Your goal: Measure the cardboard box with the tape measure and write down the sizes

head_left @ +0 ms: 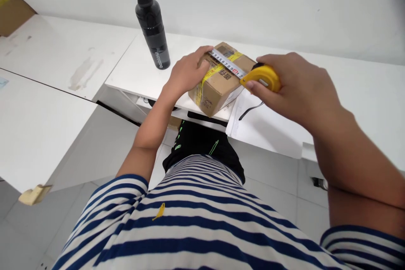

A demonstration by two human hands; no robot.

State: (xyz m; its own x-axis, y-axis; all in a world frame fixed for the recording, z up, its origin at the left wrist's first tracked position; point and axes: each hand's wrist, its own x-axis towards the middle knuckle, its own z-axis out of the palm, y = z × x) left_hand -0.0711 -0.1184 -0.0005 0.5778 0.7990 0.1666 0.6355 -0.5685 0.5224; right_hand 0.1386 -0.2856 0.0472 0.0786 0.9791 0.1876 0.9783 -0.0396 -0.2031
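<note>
Cardboard box [217, 88]: stood near the front edge of the white tabletop [348, 93], turned so that one corner pointed at the person. It was plain brown board with square edges, bound with yellow printed tape.

Tape blade [226, 62]: a thin white strip with printed numbers, lying flat across the box top from ten o'clock to three o'clock. It probably lay straight because it was pinned at one end and pulled from the other.

Left hand [186, 71]: at nine o'clock of the box, with its grip clenched over the far left top edge. The fingertips pressed the blade's end down and the thumb braced against the box side.

Right hand [297, 88]: at three o'clock of the box, its grip grasping the tape measure case [264, 76] from above. The thumb lay along the case's front.

Tape measure case: smooth, rounded yellow plastic, held level with the box's top right edge, which kept the blade flush.

Cord [251, 109]: a thin black loop hanging from the case onto the tabletop.

Bottle [152, 27]: matte black, cylindrical and capped, upright at ten o'clock of the box, apart from it.

Second carton [11, 8]: brown, at the far ten o'clock corner.
</note>
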